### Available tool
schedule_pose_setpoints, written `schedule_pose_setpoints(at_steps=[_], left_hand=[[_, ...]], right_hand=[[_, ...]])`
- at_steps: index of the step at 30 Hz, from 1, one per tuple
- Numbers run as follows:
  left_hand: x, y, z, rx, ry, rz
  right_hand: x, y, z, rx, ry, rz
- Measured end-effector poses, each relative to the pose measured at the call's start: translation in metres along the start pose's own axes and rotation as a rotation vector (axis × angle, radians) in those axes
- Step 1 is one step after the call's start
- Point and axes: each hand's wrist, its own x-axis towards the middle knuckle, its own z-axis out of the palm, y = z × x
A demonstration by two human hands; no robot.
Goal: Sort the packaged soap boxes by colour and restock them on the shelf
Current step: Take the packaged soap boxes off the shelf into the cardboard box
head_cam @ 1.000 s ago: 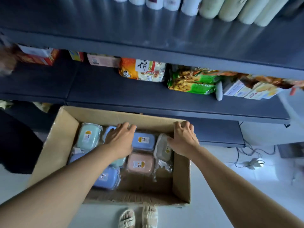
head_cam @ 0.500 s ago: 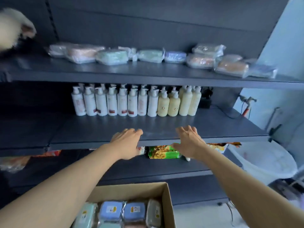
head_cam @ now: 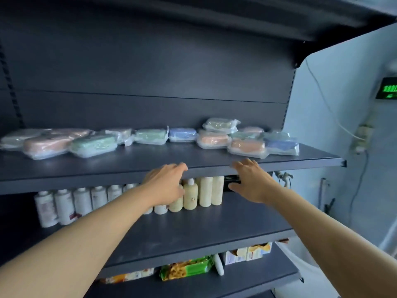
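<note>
Both bare forearms reach up and forward. The left hand (head_cam: 166,182) and right hand (head_cam: 250,181) are held apart, fingers loose and holding nothing, at the front edge of a dark grey shelf (head_cam: 150,166). Below the hands, another board carries a row of lotion bottles (head_cam: 129,198); lower still lie snack packets (head_cam: 187,268). Beyond the fingertips, wrapped soap boxes (head_cam: 150,138) in pink, green and blue lie mixed along the shelf. Right of the hands stands a pale wall (head_cam: 335,117).
</note>
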Motion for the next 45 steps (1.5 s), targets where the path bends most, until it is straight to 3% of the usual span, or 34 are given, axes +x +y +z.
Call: schedule_pose_setpoints(at_steps=[12, 22, 25, 34, 40, 45], left_hand=[[0.207, 0.065, 0.004, 0.111, 0.039, -0.034], [0.300, 0.052, 0.049, 0.153, -0.053, -0.151], [0.299, 0.043, 0.053, 0.074, -0.069, -0.160], [0.248, 0.028, 0.043, 0.223, -0.029, -0.292], [0.178, 0.013, 0.029, -0.019, 0.023, -0.330], [0.088, -0.011, 0.010, 0.008, 0.157, -0.312]], right_hand=[[0.153, 0.141, -0.032, -0.044, 0.037, -0.058], [0.204, 0.161, 0.000, -0.051, -0.158, -0.156], [0.203, 0.157, -0.001, -0.055, -0.160, -0.170], [0.166, 0.121, -0.009, -0.006, -0.109, -0.129], [0.106, 0.070, -0.013, 0.006, -0.064, -0.074], [0.042, 0.014, -0.001, 0.081, 0.000, -0.038]])
